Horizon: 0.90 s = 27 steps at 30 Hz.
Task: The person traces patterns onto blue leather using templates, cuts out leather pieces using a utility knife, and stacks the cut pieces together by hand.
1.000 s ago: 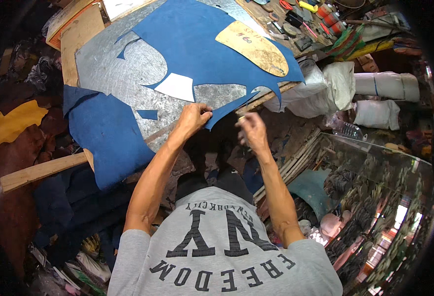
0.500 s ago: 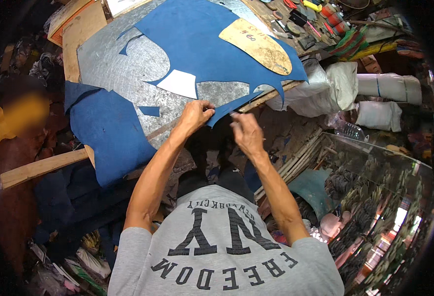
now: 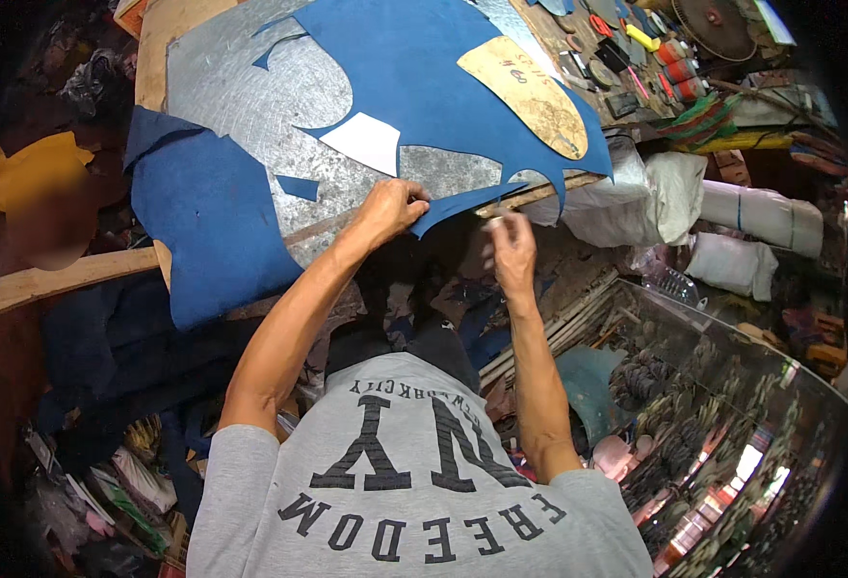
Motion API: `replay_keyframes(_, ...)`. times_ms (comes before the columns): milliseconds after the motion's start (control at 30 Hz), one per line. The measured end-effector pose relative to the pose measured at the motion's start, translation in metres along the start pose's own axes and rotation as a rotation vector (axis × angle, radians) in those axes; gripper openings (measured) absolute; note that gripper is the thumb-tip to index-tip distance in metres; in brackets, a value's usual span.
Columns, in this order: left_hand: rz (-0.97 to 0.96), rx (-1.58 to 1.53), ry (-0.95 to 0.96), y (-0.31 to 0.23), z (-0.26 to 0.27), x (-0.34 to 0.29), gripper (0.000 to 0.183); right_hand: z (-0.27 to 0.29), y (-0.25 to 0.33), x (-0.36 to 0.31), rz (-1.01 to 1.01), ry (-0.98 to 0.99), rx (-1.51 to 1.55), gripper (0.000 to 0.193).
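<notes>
Over the last second the right hand has swung back toward the counter edge, its fingers pinched on something small that cannot be made out, just right of the blue sheet's pointed tip. The left hand has stayed clamped on that tip of the large blue sheet, so the work at this corner looks to be carrying on. Counted: one tan sole-shaped pattern on the sheet, one white piece left of the tip, one small blue scrap, one blue offcut hanging further left.
</notes>
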<state>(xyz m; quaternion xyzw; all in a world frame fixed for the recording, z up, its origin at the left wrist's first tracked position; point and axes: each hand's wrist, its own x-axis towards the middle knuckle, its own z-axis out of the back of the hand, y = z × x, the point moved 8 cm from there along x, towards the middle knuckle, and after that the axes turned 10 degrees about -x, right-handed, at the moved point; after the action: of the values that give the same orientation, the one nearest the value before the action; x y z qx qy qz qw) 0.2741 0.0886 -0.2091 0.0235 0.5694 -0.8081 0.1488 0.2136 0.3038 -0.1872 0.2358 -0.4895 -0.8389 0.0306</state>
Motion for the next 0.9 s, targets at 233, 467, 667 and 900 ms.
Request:
replay_keyframes(233, 0.009, -0.047, -0.004, 0.001, 0.000, 0.004, 0.026, -0.045, -0.009, -0.020, 0.034, 0.404, 0.023, 0.023)
replay_keyframes(467, 0.005, -0.017, 0.003, -0.006, -0.004, 0.005, 0.025, -0.016, 0.029, -0.023, 0.692, -0.230, -0.607, 0.024)
replay_keyframes(667, -0.015, -0.025, -0.001, -0.002, -0.004, 0.007, 0.026, 0.017, -0.001, 0.009, 0.351, -0.229, -0.362, 0.023)
replay_keyframes(900, 0.030, 0.001, 0.017, -0.002, -0.001, 0.001, 0.026, -0.048, -0.015, -0.021, -0.020, 0.385, 0.113, 0.021)
